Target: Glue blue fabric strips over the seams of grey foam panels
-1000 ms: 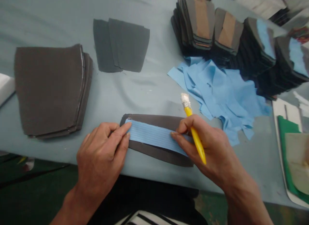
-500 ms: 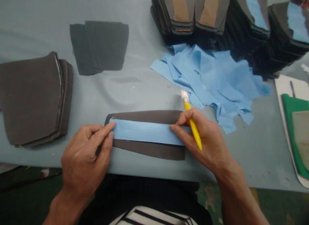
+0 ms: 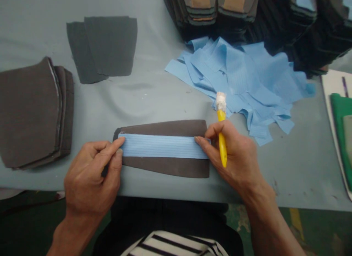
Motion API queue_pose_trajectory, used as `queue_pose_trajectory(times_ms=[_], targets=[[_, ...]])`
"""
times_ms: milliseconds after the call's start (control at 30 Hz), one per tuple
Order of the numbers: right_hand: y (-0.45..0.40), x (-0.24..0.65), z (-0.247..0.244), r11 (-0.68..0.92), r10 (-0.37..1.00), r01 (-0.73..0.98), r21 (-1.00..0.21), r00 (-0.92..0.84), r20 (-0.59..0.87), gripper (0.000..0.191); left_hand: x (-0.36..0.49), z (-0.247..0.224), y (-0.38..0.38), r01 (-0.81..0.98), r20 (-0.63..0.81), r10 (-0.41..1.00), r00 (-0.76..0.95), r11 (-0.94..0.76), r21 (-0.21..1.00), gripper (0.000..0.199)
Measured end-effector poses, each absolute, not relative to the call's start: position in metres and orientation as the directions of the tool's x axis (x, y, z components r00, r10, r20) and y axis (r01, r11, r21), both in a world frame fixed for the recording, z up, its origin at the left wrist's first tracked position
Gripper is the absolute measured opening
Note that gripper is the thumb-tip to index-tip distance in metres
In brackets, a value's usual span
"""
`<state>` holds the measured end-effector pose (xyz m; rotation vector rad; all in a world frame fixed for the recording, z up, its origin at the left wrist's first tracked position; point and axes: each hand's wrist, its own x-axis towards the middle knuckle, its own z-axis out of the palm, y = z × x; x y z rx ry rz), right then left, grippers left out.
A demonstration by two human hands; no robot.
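Note:
A light blue striped fabric strip [image 3: 162, 146] lies lengthwise along the middle of a dark brown tapered fabric panel [image 3: 170, 168]. My left hand [image 3: 95, 171] is closed at the strip's left end, its thumb and index fingertip pinching there. At the opposite end, my right hand [image 3: 233, 153] presses thumb and finger on the strip. That same hand keeps a yellow-handled brush [image 3: 222, 138] with a whitish top end across its fingers, upright and pointing away from me. The panel's narrower left end is partly hidden by my fingertips.
Loose blue strips [image 3: 239, 80] are heaped behind my right hand. Tall stacks of dark pieces [image 3: 203, 14] stand at the back right. On the left are a brown stack [image 3: 27, 113] and two grey-green pieces [image 3: 110, 47]. A green item [image 3: 339, 120] lies on a white board at right.
My right hand has slid slightly toward the strip's right end, and the brush has swung more upright. The strip lies straighter on the panel. The whole view has shifted slightly.

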<state>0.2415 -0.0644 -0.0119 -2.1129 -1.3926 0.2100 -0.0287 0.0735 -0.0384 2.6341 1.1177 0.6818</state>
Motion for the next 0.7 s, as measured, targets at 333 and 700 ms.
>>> queue_pose_trajectory(times_ms=[333, 700], targets=[[-0.0669, 0.2380, -0.0170, -0.265, 0.867, 0.815, -0.515, 0.436, 0.243, 0.015, -0.0282, -0.0387, 0.0729, 0.615, 0.358, 0.707, 0.610, -0.708, 0.348, 0.033], [-0.0679, 0.2408, -0.0219, -0.238, 0.859, 0.867, -0.438, 0.398, 0.321, 0.017, -0.0279, -0.0447, 0.0721, 0.614, 0.382, 0.705, 0.597, -0.709, 0.348, 0.033]])
